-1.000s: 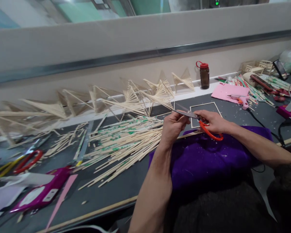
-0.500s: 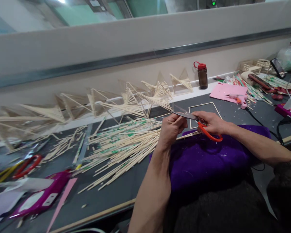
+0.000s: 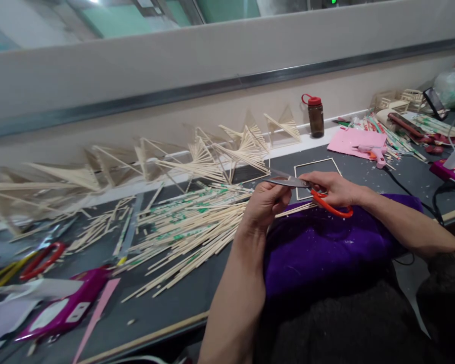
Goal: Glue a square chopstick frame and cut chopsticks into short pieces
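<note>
My right hand (image 3: 331, 188) is wrapped round the orange handles of a pair of scissors (image 3: 288, 182), whose blades point left over my left hand. My left hand (image 3: 267, 202) is closed in a pinch just under the blades; what it grips is too small to make out. A thin wooden stick (image 3: 298, 210) runs between the hands, above the purple cloth (image 3: 311, 253) on my lap. Behind the hands a square stick frame (image 3: 314, 163) lies on the dark table. Many loose sticks (image 3: 197, 237) are spread left of my left hand.
Twisted stick models (image 3: 246, 151) stand along the wall. A brown bottle (image 3: 316, 119) with a red cap is at the back. At right, a pink glue gun (image 3: 375, 152) rests on pink paper (image 3: 347, 141). At left lie red-handled scissors (image 3: 43, 260) and a magenta device (image 3: 66, 308).
The scissors' blades look closer together, and their handles have shifted slightly right. My left hand has moved a little left.
</note>
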A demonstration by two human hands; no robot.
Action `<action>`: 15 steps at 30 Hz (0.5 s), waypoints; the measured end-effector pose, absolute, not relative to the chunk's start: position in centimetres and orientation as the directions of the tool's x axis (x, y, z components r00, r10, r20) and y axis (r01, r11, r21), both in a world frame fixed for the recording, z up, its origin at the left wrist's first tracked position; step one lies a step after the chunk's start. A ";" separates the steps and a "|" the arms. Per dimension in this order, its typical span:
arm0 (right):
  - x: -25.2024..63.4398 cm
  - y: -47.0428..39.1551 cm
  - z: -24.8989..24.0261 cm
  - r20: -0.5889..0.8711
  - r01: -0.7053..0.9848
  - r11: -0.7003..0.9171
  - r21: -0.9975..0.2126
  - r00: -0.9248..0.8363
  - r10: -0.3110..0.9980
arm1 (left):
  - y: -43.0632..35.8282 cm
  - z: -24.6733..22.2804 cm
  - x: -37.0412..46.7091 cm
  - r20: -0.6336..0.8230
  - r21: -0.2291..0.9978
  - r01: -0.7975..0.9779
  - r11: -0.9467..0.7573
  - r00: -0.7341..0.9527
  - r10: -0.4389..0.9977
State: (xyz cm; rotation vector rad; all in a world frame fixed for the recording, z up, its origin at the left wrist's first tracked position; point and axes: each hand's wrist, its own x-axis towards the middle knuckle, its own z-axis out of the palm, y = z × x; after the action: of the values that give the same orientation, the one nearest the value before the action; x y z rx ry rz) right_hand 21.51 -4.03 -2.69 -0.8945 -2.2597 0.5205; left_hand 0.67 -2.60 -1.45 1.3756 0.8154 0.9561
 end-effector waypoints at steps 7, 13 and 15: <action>20.4 -4.1 -3.2 0.425 0.554 0.582 -0.594 -0.398 0.813 | -3.0 -2.2 1.9 0.652 0.627 0.538 -0.563 0.033 0.758; 20.0 -4.3 -3.3 0.445 0.508 0.611 -0.608 -0.419 0.791 | -3.4 -2.1 1.8 0.693 0.578 0.572 -0.582 0.033 0.721; 20.2 -4.2 -3.4 0.437 0.505 0.613 -0.608 -0.432 0.789 | -3.4 -1.9 1.6 0.627 0.652 0.509 -0.563 0.056 0.777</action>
State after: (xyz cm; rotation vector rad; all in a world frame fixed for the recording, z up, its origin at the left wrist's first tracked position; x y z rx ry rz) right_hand 20.19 -4.16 -3.40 -1.0138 -2.1216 0.5087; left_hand 1.55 -3.39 -1.87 2.0790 1.3067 1.5102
